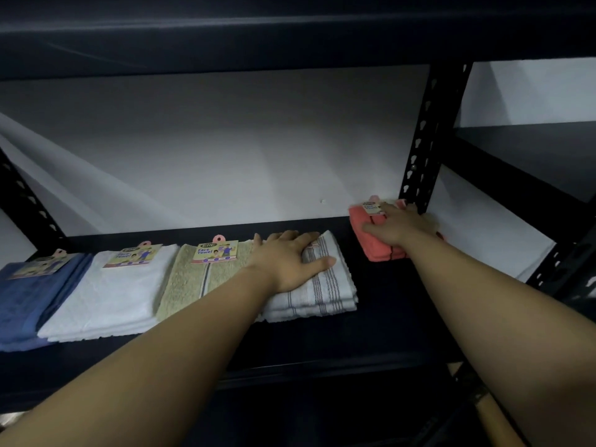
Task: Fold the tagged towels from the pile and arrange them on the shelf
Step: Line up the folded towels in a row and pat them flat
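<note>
On the dark shelf point(380, 317), four folded towels sit in a row; the left hand point(290, 261) presses flat-fingered on the striped white towel point(322, 291) at its right end. Farther right, the right hand point(395, 225), fingers spread, rests on the coral towel point(375, 250). I'd slide it left, flat, keeping folds and tag point(371, 208) squared

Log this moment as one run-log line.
left hand: flat on striped towel | right hand: flat on coral towel | shelf: five towels
</note>
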